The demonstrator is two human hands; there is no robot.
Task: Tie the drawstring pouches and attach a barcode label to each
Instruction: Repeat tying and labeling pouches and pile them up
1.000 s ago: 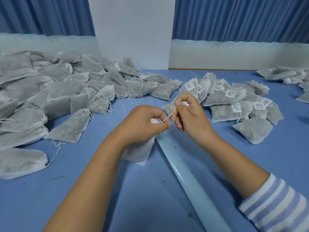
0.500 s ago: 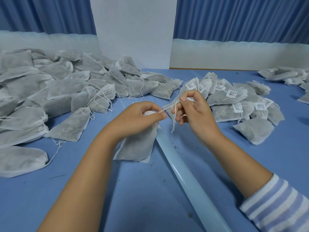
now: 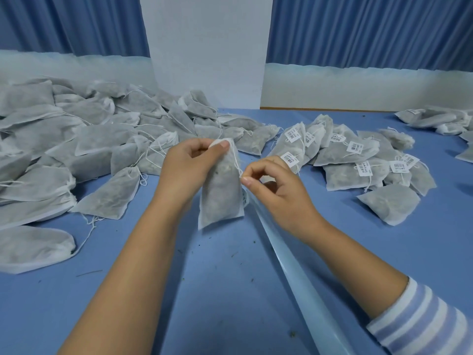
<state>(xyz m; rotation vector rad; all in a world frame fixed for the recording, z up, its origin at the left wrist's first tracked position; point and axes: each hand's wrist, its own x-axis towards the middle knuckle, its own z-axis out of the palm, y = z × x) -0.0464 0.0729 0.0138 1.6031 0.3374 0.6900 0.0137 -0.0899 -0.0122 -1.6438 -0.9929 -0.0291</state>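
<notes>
**A:** Your left hand [image 3: 189, 167] pinches the pouch [image 3: 221, 196] by its top corner, thumb on the white hem, at the middle of the frame.

**B:** How does it hang?

**A:** Upright, mouth up. I cannot tell whether its lower edge touches the table [image 3: 230, 290]. The pale strip [image 3: 294, 272] runs from beside it to the lower right.

**B:** And the right?

**A:** Your right hand [image 3: 281, 193] sits just right of the pouch, forefinger and thumb closed on the string [image 3: 237, 163] – it trails down the pouch's right edge. Your other fingers curl loosely.

**B:** Around you?

**A:** An unlabelled heap [image 3: 76, 139] fills the upper left. The labelled pile [image 3: 358, 170] lies right of centre, and a few more pouches [image 3: 435, 119] lie at the upper right edge.
</notes>
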